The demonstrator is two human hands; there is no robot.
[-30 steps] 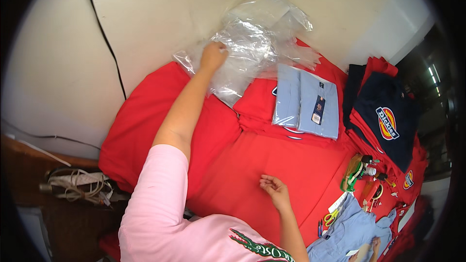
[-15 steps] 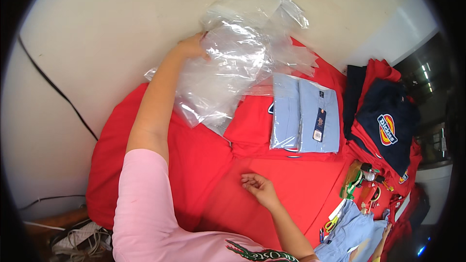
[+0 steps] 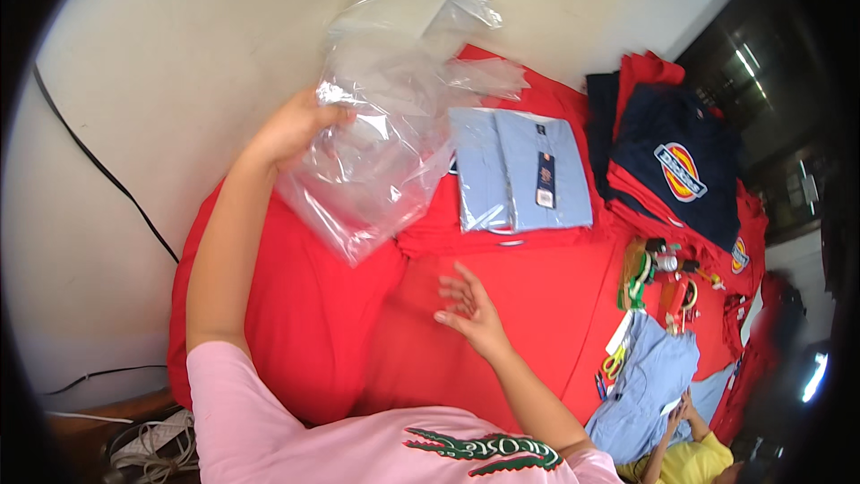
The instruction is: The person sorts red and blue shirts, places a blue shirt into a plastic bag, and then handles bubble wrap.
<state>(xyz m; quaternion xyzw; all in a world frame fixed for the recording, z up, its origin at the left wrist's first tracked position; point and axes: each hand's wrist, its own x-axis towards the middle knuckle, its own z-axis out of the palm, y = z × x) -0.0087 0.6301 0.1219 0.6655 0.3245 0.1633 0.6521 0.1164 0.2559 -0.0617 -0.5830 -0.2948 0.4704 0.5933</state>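
Observation:
At the upper left my left hand (image 3: 300,125) is closed on the edge of a clear plastic bag (image 3: 363,193), which hangs over the red cloth. Behind it, more clear plastic bags (image 3: 390,18) are heaped against the wall. My right hand (image 3: 475,314) is empty above the red cloth (image 3: 528,305), fingers apart and bent a little. Beyond that hand, a folded light blue shirt (image 3: 481,170) with a dark tag lies in clear wrapping on folded red garments (image 3: 430,235).
Dark blue and red garments (image 3: 708,157) are stacked at the right. Nearer lie tape rolls, small tools and yellow scissors (image 3: 614,361). A co-worker in a yellow top (image 3: 694,462) handles light blue cloth (image 3: 636,385) at the lower right. Cables (image 3: 161,448) lie at the lower left.
My left hand has drawn a plastic bag nearer, away from the heap. My right hand has risen and its fingers have spread. The view has shifted, bringing the co-worker further into sight.

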